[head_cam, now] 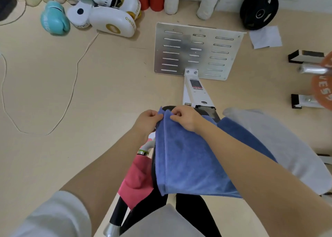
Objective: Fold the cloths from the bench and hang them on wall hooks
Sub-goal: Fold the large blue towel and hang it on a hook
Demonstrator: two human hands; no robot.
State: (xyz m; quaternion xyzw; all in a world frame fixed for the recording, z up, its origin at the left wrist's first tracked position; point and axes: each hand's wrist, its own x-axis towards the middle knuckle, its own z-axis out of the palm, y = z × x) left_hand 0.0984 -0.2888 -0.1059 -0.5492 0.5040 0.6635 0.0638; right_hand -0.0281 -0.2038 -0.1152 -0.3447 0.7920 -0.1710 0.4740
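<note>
Blue terry is pinched in both my hands at the far edge of the blue cloth (181,157). My left hand (147,119) has the corner caught between thumb and curled fingers, and my right hand (185,118) nips the hem just beside it, knuckles almost touching. I read this as bringing two edges together to line them up, so I judge the fold is in hand and no hanging has begun.

From the grip the cloth runs back toward six o'clock, draped over the black bench (208,110), with a doubled edge down its left side. A grey cloth (287,146) lies at four o'clock, overlapping the blue one's right side. A pink cloth (138,181) hangs at seven o'clock, below my left forearm. At twelve o'clock sits the slotted metal plate (195,51) on the floor. Boxing gloves (111,22) lie at eleven. No wall hooks are in view.
</note>
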